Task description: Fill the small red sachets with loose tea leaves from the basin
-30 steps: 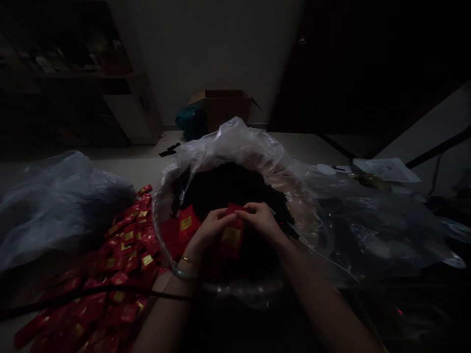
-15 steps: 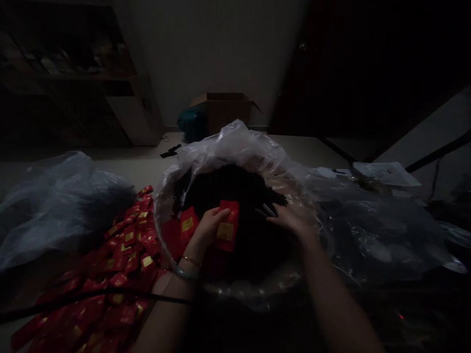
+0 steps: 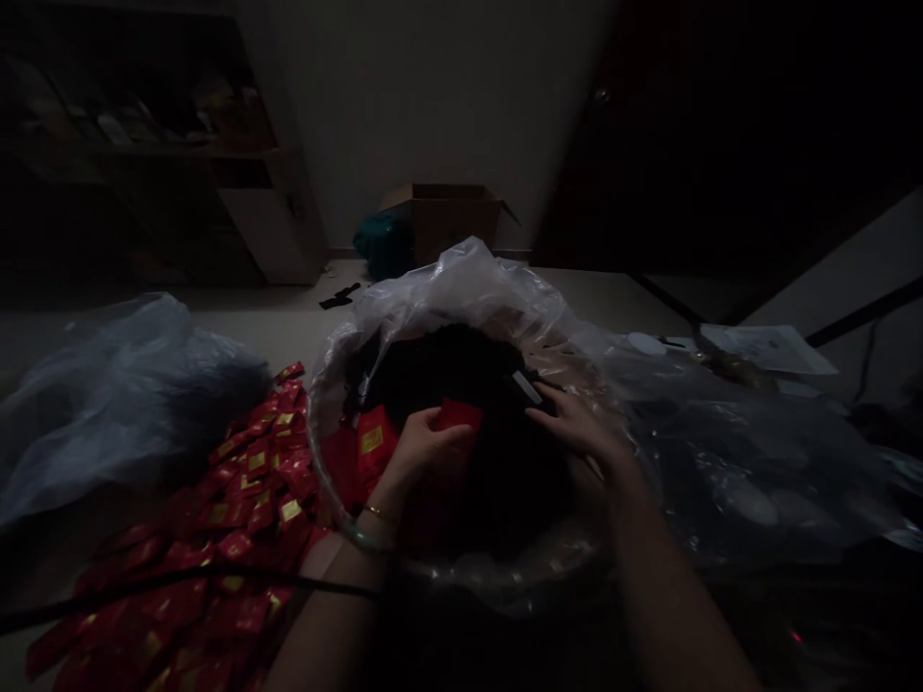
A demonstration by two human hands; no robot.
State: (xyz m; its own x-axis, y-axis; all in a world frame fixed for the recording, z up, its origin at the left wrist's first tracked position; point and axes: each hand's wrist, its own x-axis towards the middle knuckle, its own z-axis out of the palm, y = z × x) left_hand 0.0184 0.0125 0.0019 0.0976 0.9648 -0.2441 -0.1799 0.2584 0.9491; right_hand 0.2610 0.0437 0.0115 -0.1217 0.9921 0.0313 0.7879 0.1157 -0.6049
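My left hand (image 3: 418, 444) is closed on a red packet (image 3: 460, 423), thumb across its upper part, over the dark loose material (image 3: 447, 360) in a round, plastic-lined container (image 3: 317, 437). Another red packet with a gold label (image 3: 372, 440) lies just left of that hand, inside the rim. On the right side of the heap, my right hand (image 3: 573, 423) has its thumb and index finger apart. At these fingertips is a small tool with a pale, shiny strip (image 3: 527, 387). Its dark parts blend into the heap, and its kind cannot be made out.
Many red packets (image 3: 252, 500) are piled left of the container, beside a clear plastic bag (image 3: 122, 394). More clear plastic (image 3: 728, 461) spreads on the right. A cardboard box (image 3: 454, 226) and a teal bag (image 3: 382, 245) stand by the wall. A dark cord (image 3: 180, 577) crosses the lower left.
The packet in my left hand has tilted, and its gold label no longer shows. My right hand has moved slightly forward, its fingers spreading, and the tool's strip has shifted forward too.
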